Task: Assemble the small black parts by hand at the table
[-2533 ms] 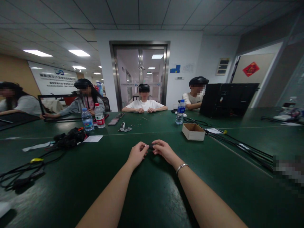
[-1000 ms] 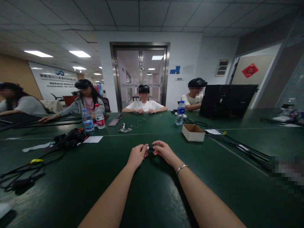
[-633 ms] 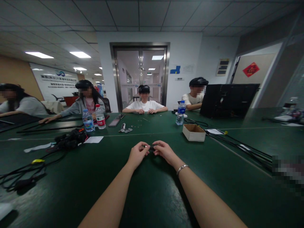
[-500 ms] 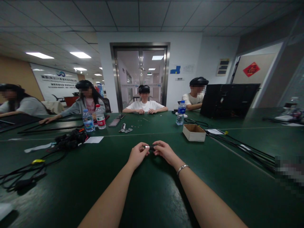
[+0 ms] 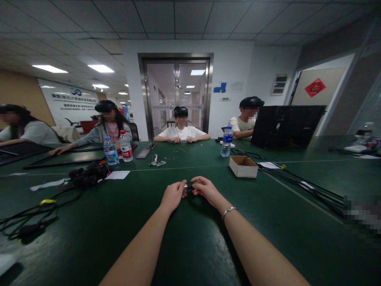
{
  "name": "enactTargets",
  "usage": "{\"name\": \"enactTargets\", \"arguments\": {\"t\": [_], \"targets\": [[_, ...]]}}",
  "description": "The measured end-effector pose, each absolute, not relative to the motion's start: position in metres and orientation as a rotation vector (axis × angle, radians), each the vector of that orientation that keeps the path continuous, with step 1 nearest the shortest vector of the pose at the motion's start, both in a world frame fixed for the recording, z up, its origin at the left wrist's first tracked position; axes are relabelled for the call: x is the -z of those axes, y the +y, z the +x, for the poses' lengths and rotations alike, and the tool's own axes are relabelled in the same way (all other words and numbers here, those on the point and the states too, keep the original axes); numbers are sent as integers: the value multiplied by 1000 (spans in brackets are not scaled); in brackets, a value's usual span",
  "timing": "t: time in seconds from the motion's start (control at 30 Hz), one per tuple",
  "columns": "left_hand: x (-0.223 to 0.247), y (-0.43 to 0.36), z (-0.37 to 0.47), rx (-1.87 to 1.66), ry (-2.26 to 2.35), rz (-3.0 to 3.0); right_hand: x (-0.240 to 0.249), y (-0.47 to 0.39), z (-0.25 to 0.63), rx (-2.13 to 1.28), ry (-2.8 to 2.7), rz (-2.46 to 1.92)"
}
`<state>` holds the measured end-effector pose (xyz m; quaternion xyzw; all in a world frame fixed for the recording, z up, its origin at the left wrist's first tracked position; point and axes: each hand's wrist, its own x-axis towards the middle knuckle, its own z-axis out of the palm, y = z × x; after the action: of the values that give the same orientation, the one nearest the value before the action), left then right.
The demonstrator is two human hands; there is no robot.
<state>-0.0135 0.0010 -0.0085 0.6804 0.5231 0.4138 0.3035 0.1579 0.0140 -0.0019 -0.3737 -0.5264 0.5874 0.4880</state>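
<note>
Left hand [image 5: 175, 194] and right hand [image 5: 206, 189] are held close together over the green table [image 5: 190, 250], and a small stick [image 5: 190, 186] is gripped between them, lying roughly level. Its silver part is pinched by the thumb and fingers on the left side, while its black part is held in a narrow grip by the fingertips on the right. What the stick is cannot be told with certainty, since most of it is covered by the fingers. A metal bracelet [image 5: 229, 213] is worn on the right wrist.

Past the hands, toward the middle of the table, a silver case [image 5: 154, 159] is seen beside some grey scraps [image 5: 161, 163] (smaller bits are scattered just to the right). Farther left, a red-capped bottle [image 5: 126, 147] and a blue-capped bottle [image 5: 111, 152] are stood side by side, with a sheet of paper [image 5: 118, 175] laid in front of them and a heap of black gear [image 5: 87, 174] next to it. On the right, an open-topped box [image 5: 242, 171] is placed near a water bottle [image 5: 226, 143], and long black cables [image 5: 327, 194] are stretched across the table from near the box. Across the table, a headset [image 5: 181, 111] is worn by a person in a white shirt [image 5: 182, 132], whose forearms are rested along the far edge.
</note>
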Motion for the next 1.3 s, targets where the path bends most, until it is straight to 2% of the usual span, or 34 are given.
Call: {"name": "enactTargets", "arguments": {"t": [0.5, 1.0, 1.3], "targets": [[8, 0, -14, -1207, 1108, 1662, 3, 16, 158, -1440, -1241, -908], [7, 1, -14, -1176, 1211, 1629, 3, 15, 158, -1445, -1228, -909], [7, 2, -18, -1281, 1146, 1755, 3, 17, 158, -1457, -1209, -913]]}}
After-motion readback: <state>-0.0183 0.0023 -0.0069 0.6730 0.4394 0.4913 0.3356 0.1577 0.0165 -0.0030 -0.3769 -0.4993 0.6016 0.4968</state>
